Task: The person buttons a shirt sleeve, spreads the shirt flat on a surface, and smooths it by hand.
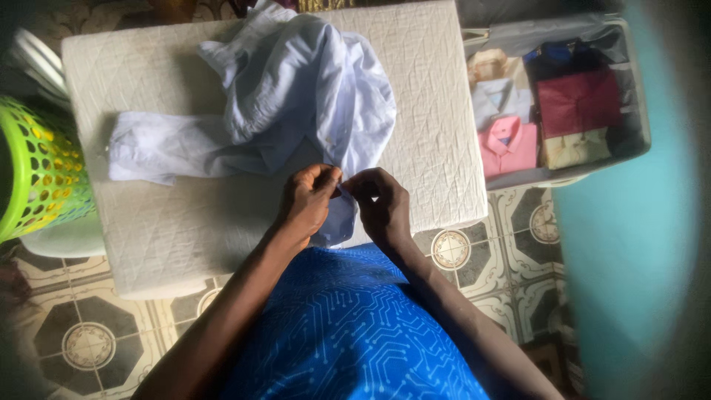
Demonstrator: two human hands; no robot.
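So both hands are pinched on the near edge of a pale blue shirt [296, 104] that's lying rumpled on a white quilted pad [437, 126]. The left hand [307, 201] has thumb and fingers closed on the cloth, and the right hand [381, 204] is doing the same just beside it, fingertips almost touching, with a bit of the shirt hanging down between them over the pad's front edge. The rest of the shirt is bunched toward the far side, and one sleeve [159, 144] stretches out flat to the left. Off the left end of the pad there's a lime green plastic basket [37, 167] with a lattice wall. On the right, just past the pad, sits a grey open bin [637, 141] with folded shirts packed side by side: a pink one [509, 144] nearest the pad, a dark red one [578, 100] beside it, a pale blue one above the pink, plus a cream one at the near corner. Floor underneath is patterned tile [89, 341].
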